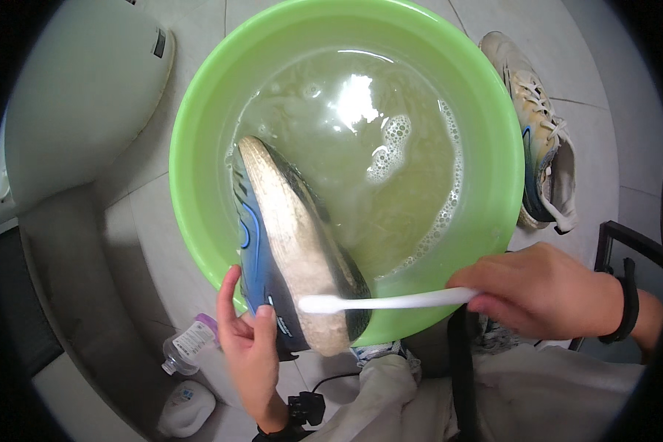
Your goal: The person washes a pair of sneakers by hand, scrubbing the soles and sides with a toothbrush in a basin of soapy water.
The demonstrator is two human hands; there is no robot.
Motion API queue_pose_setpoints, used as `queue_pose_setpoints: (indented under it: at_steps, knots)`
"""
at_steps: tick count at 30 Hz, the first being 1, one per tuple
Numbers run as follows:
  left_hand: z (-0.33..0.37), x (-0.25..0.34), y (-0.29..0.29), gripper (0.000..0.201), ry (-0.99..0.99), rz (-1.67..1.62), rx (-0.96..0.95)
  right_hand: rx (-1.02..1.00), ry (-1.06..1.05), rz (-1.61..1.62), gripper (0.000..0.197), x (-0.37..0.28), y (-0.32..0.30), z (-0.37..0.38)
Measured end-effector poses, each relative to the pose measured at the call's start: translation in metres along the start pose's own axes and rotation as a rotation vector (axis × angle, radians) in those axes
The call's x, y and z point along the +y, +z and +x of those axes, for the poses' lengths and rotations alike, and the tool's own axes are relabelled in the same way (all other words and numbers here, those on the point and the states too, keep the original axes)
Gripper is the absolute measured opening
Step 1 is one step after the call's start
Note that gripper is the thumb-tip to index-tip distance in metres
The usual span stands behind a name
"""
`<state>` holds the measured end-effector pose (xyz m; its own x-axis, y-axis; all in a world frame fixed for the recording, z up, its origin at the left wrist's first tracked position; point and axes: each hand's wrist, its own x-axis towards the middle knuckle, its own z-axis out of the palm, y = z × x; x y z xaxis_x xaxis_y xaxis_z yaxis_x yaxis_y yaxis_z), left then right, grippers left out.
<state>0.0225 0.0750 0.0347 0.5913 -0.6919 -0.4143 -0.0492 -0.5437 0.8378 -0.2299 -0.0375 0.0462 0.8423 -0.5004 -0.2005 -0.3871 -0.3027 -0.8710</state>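
Observation:
A large green basin [197,110] holds cloudy water with patches of foam. Tilted against its near left side is a blue and dark sneaker [291,228], its pale midsole turned upward and its toe end in the water. My left hand [252,350] grips the heel end, thumb and fingers on the blue upper. In my right hand [545,291] is the handle of a white long-handled brush [401,300]. The brush head lies on the midsole near the heel; its bristles are hidden from view.
A second sneaker [534,110], with white laces, lies on the tiled floor right of the basin. To the lower left are a clear bottle [184,346] and a white bottle [188,407]. A white rounded fixture [88,103] stands at left, a black frame [633,241] at right.

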Motion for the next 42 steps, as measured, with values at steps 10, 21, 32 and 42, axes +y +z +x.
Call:
queue_pose_setpoints:
  at_steps: [10,21,32,42]
  knots:
    - [-0.006,-0.008,-0.033,0.050,0.005,-0.020,-0.166,-0.153,-0.005,-0.145,0.060,-0.007,-0.004,0.010]
    - [-0.004,-0.012,-0.037,0.047,-0.014,-0.068,-0.228,-0.076,-0.139,-0.319,0.059,-0.006,0.001,0.015]
    - [-0.004,-0.012,-0.037,0.048,-0.025,-0.079,-0.216,-0.180,0.020,-0.253,0.056,-0.006,0.000,0.010]
    - [0.002,-0.025,-0.030,0.059,-0.015,-0.109,-0.109,-0.147,0.265,-0.208,0.057,-0.016,0.011,-0.003]
